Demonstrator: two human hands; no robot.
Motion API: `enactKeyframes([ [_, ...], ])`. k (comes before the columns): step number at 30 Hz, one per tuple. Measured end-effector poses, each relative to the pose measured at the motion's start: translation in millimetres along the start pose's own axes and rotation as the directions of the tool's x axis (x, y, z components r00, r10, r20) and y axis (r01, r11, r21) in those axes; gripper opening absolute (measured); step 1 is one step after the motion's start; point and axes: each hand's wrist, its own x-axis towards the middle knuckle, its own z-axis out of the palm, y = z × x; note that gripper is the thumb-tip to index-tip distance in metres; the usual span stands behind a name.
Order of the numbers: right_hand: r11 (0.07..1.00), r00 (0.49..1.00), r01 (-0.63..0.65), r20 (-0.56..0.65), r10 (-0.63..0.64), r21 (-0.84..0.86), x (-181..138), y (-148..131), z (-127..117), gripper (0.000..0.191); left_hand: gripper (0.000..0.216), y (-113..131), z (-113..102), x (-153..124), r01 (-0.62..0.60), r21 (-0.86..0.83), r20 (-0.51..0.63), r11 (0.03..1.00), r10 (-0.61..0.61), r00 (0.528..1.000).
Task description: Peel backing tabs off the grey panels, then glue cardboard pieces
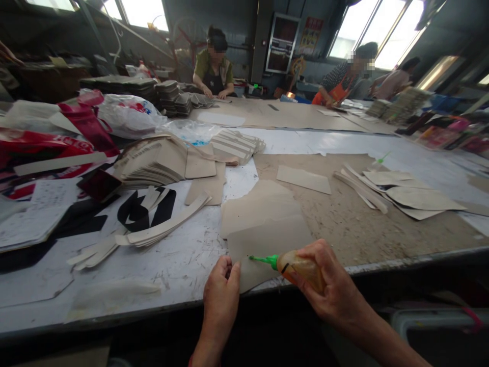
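My right hand [328,285] is wrapped round a small glue bottle [294,267] filled with amber liquid. Its green nozzle [263,260] points left and touches a tan cut piece [267,239] lying at the table's front edge. My left hand [221,290] sits at the left corner of that piece, fingers curled and pinching its edge. A second tan piece [260,206] lies just behind, partly under the first.
The long worktable [183,260] carries stacks of tan pieces [153,163], curved strips [153,232], black cutouts [141,209], more pieces at the right [405,193], and red and white plastic bags [76,127] at the left. Three other people work at the far end.
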Motion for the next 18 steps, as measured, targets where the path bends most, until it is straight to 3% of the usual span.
enactKeyframes([
  [8, 0.998, 0.997, 0.053, -0.053, -0.054, -0.028, 4, -3, 7, 0.028, 0.022, 1, 0, 0, 0.006, 0.004, 0.008, 1.0, -0.006, 1.0],
  [12, 0.997, 0.998, 0.05, -0.037, -0.048, 0.056, 4, -9, 8, 0.025, 0.024, 1, 0, 0, 0.007, 0.009, 0.018, 1.0, -0.008, 1.0],
  [15, 0.983, 0.996, -0.089, 0.035, 0.084, 0.161, -2, -7, 1, 0.021, 0.025, 2, -1, 0, 0.003, 0.007, 0.025, 1.0, -0.003, 1.0],
  [18, 0.925, 0.947, -0.319, 0.112, 0.302, 0.206, -14, 4, -12, 0.022, 0.026, 3, -2, 0, -0.003, 0.002, 0.027, 1.0, 0.003, 1.0],
])
